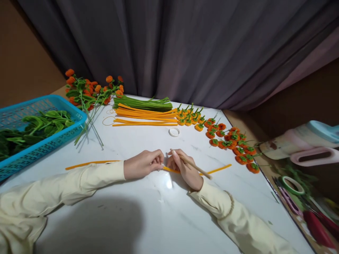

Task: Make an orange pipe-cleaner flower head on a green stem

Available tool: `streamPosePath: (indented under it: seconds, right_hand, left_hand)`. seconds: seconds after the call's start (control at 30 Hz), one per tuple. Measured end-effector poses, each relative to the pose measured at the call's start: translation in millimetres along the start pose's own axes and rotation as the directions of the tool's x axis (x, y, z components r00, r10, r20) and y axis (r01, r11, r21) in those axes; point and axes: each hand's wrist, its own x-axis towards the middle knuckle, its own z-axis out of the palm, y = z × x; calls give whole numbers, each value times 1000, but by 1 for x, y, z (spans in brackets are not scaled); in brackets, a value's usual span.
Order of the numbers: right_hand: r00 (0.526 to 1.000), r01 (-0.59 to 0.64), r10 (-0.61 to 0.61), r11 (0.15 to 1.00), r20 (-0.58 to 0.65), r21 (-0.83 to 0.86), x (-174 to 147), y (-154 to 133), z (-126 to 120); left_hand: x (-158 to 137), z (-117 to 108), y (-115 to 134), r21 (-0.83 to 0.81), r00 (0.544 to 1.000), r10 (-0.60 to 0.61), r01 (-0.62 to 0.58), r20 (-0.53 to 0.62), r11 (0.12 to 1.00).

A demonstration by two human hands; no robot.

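My left hand point(145, 164) pinches an orange pipe cleaner point(221, 168) near its middle, thumb against fingertips. The pipe cleaner stretches out to both sides, low over the white table. Close by on the right, my right hand point(184, 169) is closed around a thin wooden stick point(197, 167), which slants down to the right across the hand. The pipe cleaner passes under this hand; whether the fingers also grip it I cannot tell. Beyond my hands lie bundled orange pipe cleaners point(145, 113), green pipe cleaners point(143, 103) and a small white ring point(174, 132), perhaps a tape roll.
At left stands a blue basket point(79, 118) of green leaves point(50, 121), with orange flowers point(92, 88) behind it. Yellow flower heads point(190, 118) and orange ones point(233, 141) line the right side. A tumbler point(286, 141), green tape point(292, 185) and scissors point(290, 201) sit beyond the right edge.
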Motion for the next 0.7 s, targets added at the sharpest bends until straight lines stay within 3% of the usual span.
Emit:
streamPosePath:
  seconds: [0.13, 0.27, 0.53, 0.7]
  right_hand:
    - [991, 83, -65, 985, 117, -154, -3, -1, -2]
    - [960, 203, -162, 964, 228, -171, -3, 2, -2]
    - [946, 235, -162, 940, 282, -248, -2, 9, -2]
    - [934, 321, -237, 883, 265, -342, -6, 8, 2]
  left_hand:
    - [2, -8, 3, -168, 998, -53, 56, 18, 984]
    - [2, -14, 6, -158, 998, -52, 58, 40, 986]
    - [-5, -20, 13, 151, 982, 58, -86, 180, 985]
    - [-9, -18, 15, 316, 978, 71, -132, 198, 940]
